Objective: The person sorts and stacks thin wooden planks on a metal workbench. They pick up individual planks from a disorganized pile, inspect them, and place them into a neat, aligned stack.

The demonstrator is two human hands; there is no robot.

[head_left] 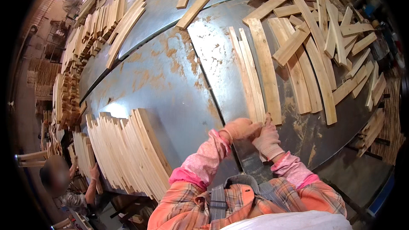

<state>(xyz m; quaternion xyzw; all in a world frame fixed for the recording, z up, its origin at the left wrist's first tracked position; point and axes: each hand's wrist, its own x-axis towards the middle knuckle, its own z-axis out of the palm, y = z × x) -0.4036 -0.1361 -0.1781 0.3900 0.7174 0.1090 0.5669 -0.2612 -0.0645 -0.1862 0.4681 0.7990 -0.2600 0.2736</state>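
My left hand, in a pale pinkish glove, reaches across to the right with its fingers closed and pressed against my right hand. My right hand, gloved alike, has one finger pointing up and the others curled in. What lies between the fingers is hidden. Both hands are at the near ends of several narrow wooden strips lying side by side on the metal table. A wider wooden board lies right of these strips, its near end close to my right fingertip. A short pale wood end shows below my right hand.
Left, a row of upright-edged wooden strips stands packed together. Another person handles strips beyond it. Loose boards and a jumbled pile cover the right side. Sawdust and dark seams mark the tabletop.
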